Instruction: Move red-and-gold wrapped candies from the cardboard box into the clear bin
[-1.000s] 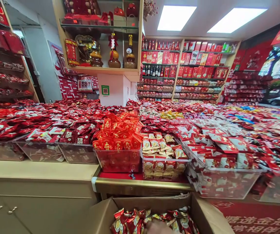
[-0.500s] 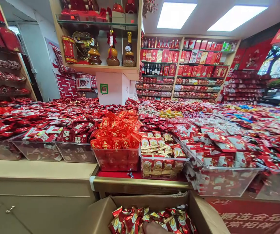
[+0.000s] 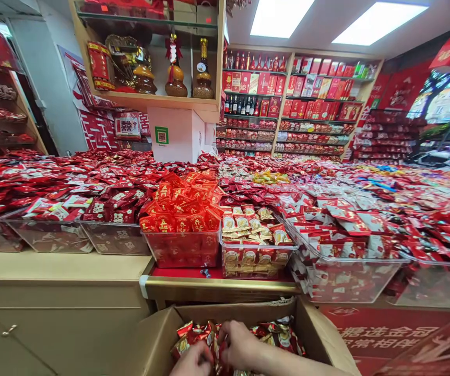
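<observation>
Both my hands are down inside an open cardboard box (image 3: 319, 334) at the bottom of the view. The box holds a heap of red and gold wrapped sweets (image 3: 280, 334). My left hand (image 3: 191, 360) curls its fingers around some of these packets. My right hand (image 3: 238, 344) lies beside it with fingers bent down into the pile, pinching packets. The two hands touch each other. Just above the box stands a clear bin (image 3: 256, 258) of the same red and gold sweets.
A wide counter carries several clear bins heaped with red sweets; one bin (image 3: 184, 245) holds bright red packets. A beige cabinet (image 3: 52, 313) stands at left. Shelves (image 3: 299, 104) of red boxes and bottles line the back wall. A pink pillar (image 3: 176, 136) rises mid-counter.
The view has tilted downward. Both hands have come up into sight inside the box; earlier only a sliver of one hand showed at the bottom edge.
</observation>
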The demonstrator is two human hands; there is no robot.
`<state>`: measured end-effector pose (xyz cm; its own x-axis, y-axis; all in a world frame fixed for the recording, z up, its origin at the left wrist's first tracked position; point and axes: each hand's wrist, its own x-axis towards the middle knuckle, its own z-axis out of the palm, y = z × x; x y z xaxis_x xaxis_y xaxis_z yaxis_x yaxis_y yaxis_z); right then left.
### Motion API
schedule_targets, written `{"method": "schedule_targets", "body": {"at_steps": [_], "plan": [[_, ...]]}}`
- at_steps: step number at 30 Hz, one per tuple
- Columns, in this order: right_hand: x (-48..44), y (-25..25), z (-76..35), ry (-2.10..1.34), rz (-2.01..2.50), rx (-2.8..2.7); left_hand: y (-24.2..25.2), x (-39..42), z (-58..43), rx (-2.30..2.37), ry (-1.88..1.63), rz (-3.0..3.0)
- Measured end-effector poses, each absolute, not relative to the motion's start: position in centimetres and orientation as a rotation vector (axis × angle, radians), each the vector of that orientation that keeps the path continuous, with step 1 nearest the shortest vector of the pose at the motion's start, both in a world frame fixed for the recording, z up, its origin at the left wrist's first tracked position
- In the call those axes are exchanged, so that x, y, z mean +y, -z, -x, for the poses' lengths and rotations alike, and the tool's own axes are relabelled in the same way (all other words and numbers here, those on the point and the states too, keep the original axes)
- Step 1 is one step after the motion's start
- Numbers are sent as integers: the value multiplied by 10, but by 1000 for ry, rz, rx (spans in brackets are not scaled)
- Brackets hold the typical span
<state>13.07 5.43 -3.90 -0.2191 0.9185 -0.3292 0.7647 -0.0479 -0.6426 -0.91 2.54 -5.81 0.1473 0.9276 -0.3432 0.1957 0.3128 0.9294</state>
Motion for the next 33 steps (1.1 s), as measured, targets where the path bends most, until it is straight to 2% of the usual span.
{"method": "schedule_targets", "body": {"at_steps": [4, 9, 12, 18, 33], "plan": [[56, 12, -142, -1160, 1561, -1965, 34, 26, 9, 1272, -970, -889], [58, 5, -147, -1614, 1326, -1552, 11, 25, 6, 1092, -1169, -724], [57, 5, -145, -1742, 1234, -1516, 13, 26, 7, 1056, -1246, -708], [53, 2, -142, -1444, 1189, -1838, 25, 27, 7, 1076, -1279, -709], [50, -6, -141, -1254, 1213, -2039, 16, 26, 6, 1035, -1213, -776]]}}
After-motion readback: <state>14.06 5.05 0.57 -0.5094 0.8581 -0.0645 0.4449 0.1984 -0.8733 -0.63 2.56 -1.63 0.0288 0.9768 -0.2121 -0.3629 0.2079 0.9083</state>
